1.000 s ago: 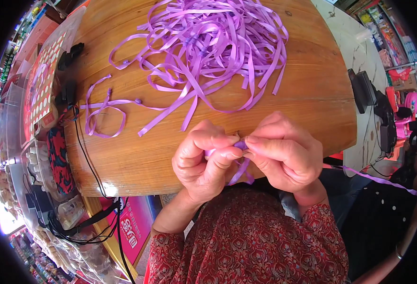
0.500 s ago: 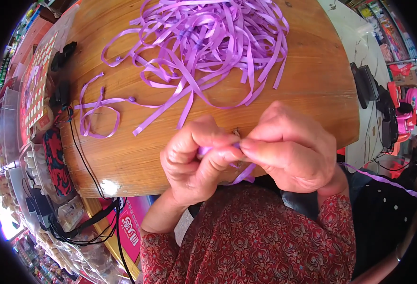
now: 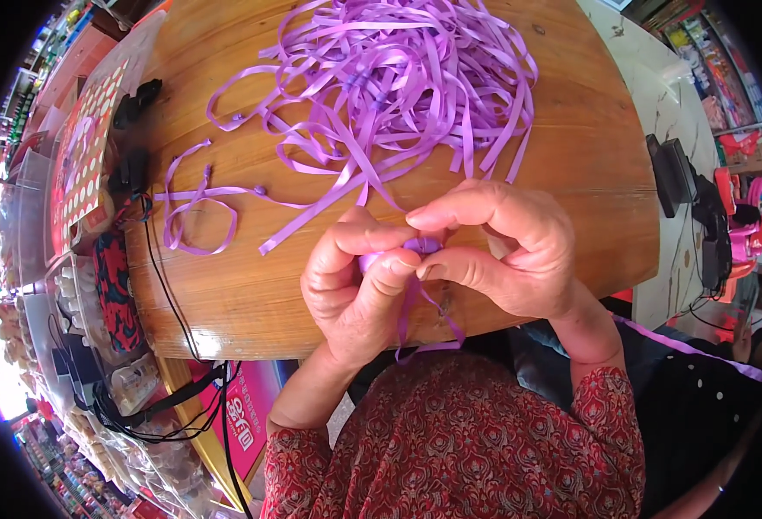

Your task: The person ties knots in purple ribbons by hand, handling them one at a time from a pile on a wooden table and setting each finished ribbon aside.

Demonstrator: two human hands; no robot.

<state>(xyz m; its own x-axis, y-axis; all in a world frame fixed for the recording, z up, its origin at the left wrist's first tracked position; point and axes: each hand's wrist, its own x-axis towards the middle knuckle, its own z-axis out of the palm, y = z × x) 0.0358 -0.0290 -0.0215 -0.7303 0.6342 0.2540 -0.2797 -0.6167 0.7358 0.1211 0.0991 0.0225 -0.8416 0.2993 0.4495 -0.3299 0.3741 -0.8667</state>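
Note:
Between my two hands, above the table's near edge, is a small knotted bit of purple ribbon point(image 3: 424, 246). My left hand point(image 3: 350, 281) pinches it between thumb and forefinger. The thumb and forefinger of my right hand point(image 3: 515, 251) curve around the knot from the other side, their tips close to it above and below. From there a thin loop of the ribbon hangs toward my lap. A big tangled pile of purple ribbons point(image 3: 415, 86) lies on the wooden table point(image 3: 588, 173) beyond my hands. Left of it lies a separate knotted ribbon point(image 3: 225, 195).
Black cables point(image 3: 169, 294) run down the table's left side, beside a red and black patterned pouch point(image 3: 114, 290). Black devices point(image 3: 676, 173) stand at the right edge. Lower right, another purple ribbon point(image 3: 692, 348) stretches across dark dotted cloth near another person's arm point(image 3: 701, 497).
My right thumb and forefinger have parted from a tight pinch, so the knot shows. Both hands remain close together, and more of the hanging ribbon loop is visible.

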